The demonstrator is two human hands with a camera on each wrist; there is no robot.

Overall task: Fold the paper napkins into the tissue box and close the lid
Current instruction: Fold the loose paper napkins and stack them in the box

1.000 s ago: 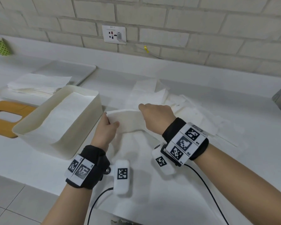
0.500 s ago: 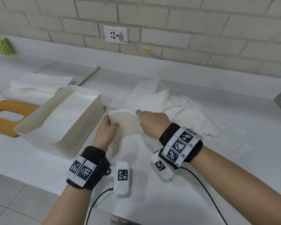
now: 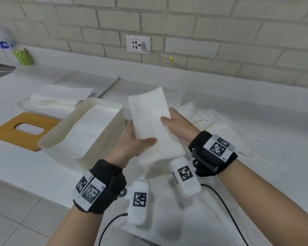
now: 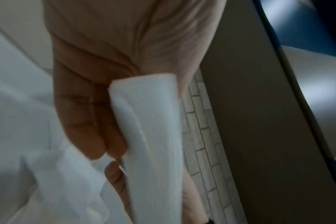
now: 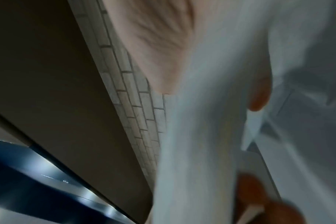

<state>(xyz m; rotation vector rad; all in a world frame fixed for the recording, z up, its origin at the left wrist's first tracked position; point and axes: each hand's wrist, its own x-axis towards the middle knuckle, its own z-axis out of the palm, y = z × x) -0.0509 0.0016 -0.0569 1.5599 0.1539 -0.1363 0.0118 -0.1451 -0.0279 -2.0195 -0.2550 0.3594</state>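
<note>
A folded white napkin (image 3: 149, 118) stands lifted above the counter, long side pointing away from me. My left hand (image 3: 132, 142) holds its near left part, thumb on top and fingers underneath; in the left wrist view the napkin (image 4: 153, 136) runs between thumb and fingers. My right hand (image 3: 176, 125) pinches its right edge; the napkin (image 5: 201, 136) there is blurred. The open white tissue box (image 3: 114, 125) sits just left of the hands with folded napkins (image 3: 89, 132) inside. The wooden lid (image 3: 16, 130) with its oval slot lies flat left of the box.
A heap of loose napkins (image 3: 212, 121) lies right of the hands. A white tray with stacked napkins (image 3: 60, 98) sits behind the box, a second tray (image 3: 96, 80) behind that. A green cup (image 3: 23, 56) and a bottle (image 3: 0, 39) stand far left. The counter's front edge (image 3: 43, 189) is near my wrists.
Both hands have lifted the napkin off the counter and turned it from lying crosswise to pointing away from me, now flat and folded. The head view has tilted up.
</note>
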